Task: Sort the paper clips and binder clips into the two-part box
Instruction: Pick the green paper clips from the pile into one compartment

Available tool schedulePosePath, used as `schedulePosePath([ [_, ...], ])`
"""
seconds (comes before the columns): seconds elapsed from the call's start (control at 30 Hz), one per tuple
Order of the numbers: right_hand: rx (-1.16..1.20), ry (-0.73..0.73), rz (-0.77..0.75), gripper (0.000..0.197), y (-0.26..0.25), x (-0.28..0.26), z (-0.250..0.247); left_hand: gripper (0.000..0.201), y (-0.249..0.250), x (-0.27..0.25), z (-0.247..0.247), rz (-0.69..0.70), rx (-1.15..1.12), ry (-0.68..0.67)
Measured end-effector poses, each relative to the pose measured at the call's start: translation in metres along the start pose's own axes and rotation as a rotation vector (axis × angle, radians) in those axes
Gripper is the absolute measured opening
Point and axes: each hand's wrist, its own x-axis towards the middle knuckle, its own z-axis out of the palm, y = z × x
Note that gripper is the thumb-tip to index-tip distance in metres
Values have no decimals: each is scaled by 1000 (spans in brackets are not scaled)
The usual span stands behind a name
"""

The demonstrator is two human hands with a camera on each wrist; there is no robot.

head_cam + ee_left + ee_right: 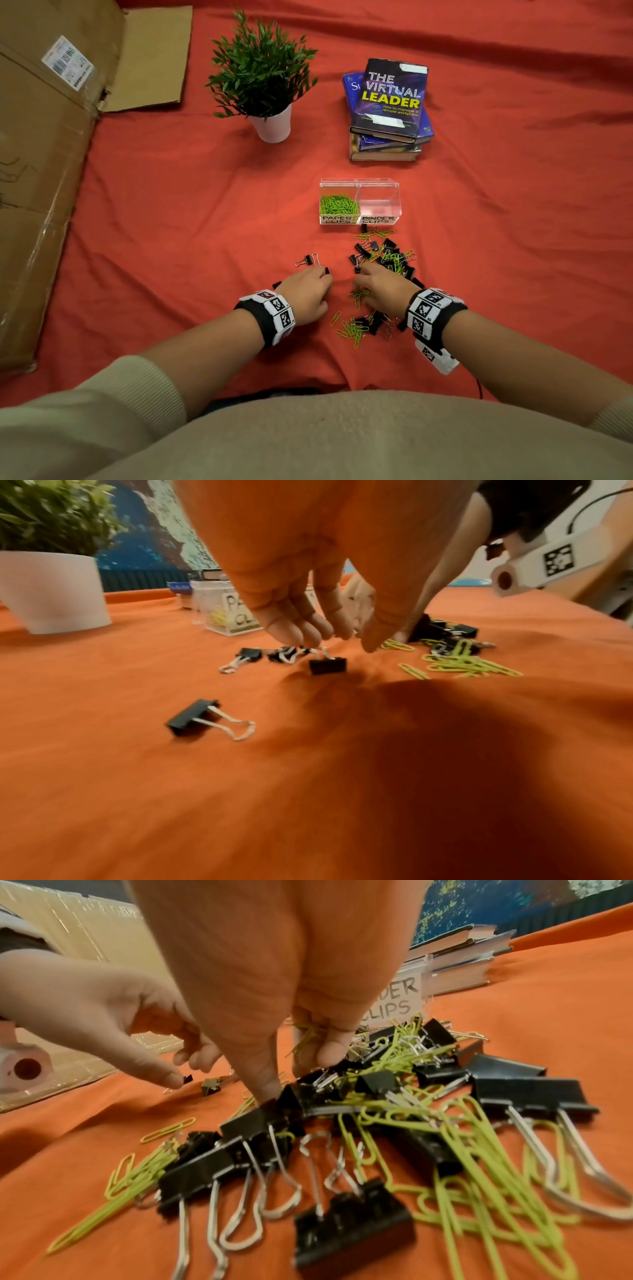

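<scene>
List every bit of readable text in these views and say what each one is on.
"PAPER CLIPS": label on the left compartment of the two-part box.
"BINDER CLIPS": label on the right compartment.
"THE VIRTUAL LEADER", "How to manage a remote workplace": top book.
"S...": blue book beneath, the rest covered.
Shipping label on the cardboard box: too blurred to read.
Wristband markers: patterns, no words.
</scene>
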Motion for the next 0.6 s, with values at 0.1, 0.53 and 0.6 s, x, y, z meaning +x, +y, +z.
schedulePosePath([
  [0.1, -43, 12, -1, 20, -1, -2, 2, 36, 14, -3, 9, 19, 8, -87],
  [0.53, 504, 84, 291, 5, 6, 4, -18, 26, 38, 0, 21, 91, 58, -132],
  [0.6, 814, 38, 338, 4, 8, 8, -32, 22, 37, 1, 21, 89, 64, -134],
])
